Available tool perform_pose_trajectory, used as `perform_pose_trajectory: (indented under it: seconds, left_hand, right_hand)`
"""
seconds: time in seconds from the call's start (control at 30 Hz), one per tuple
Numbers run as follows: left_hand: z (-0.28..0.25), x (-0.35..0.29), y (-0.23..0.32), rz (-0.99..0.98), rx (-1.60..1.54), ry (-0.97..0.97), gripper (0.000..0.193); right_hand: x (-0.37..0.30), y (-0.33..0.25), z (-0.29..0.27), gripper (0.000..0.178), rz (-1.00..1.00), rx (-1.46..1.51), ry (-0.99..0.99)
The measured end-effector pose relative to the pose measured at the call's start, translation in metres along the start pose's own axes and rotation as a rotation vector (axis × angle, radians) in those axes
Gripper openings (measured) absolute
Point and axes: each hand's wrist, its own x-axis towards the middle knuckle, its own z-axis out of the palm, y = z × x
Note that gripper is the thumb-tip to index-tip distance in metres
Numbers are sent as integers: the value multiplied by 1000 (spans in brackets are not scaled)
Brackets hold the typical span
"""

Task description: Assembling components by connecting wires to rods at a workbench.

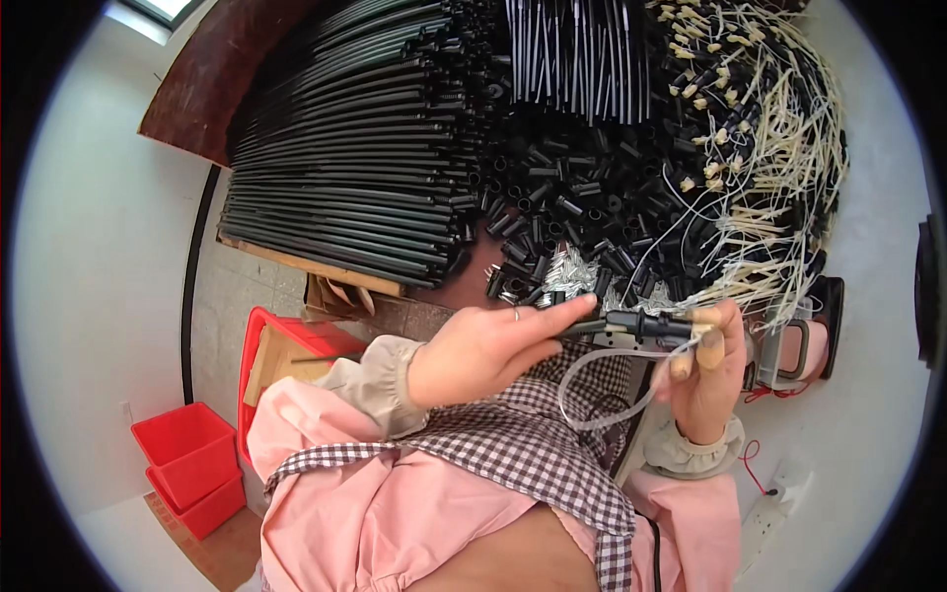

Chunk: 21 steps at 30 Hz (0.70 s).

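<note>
Both hands meet in front of my body at a black cylindrical plastic fitting (646, 326). My right hand (708, 367) has its fingers closed around the fitting's right end, with yellowish finger covers on some fingertips. My left hand (498, 347), a ring on one finger, comes from the left with its fingers closed on a thin black rod (584, 329) that meets the fitting's left end. A clear whitish cable (592, 422) loops down below the fitting and back up to my right hand. The exact join between rod and fitting is too small to make out.
Long black rods (345, 178) lie stacked at the far left, with more rods (577, 54) at the back. Short black tubes (552, 187) and small silvery pieces (570, 271) are heaped mid-table. Whitish cables with connectors (779, 168) pile up right. Red bins (187, 444) stand lower left.
</note>
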Motion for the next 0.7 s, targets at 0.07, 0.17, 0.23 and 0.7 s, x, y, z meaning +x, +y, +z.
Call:
perform_pose_trajectory:
  seconds: [0.07, 0.17, 0.23, 0.7]
  left_hand:
    - [11, -4, -1, -19, -46, 52, 59]
    - [24, -8, 13, -109, -235, 96, 59]
    - [22, -6, 11, -124, -236, 19, 59]
    - [50, -16, -9, -90, -534, -115, 40]
  right_hand:
    - [1, 1, -3, 28, -2, -32, 20]
    - [6, -4, -6, 25, -11, -109, 56]
    - [0, -16, 0, 19, 166, -149, 15]
    - [-4, 34, 10, 27, 203, -284, -192]
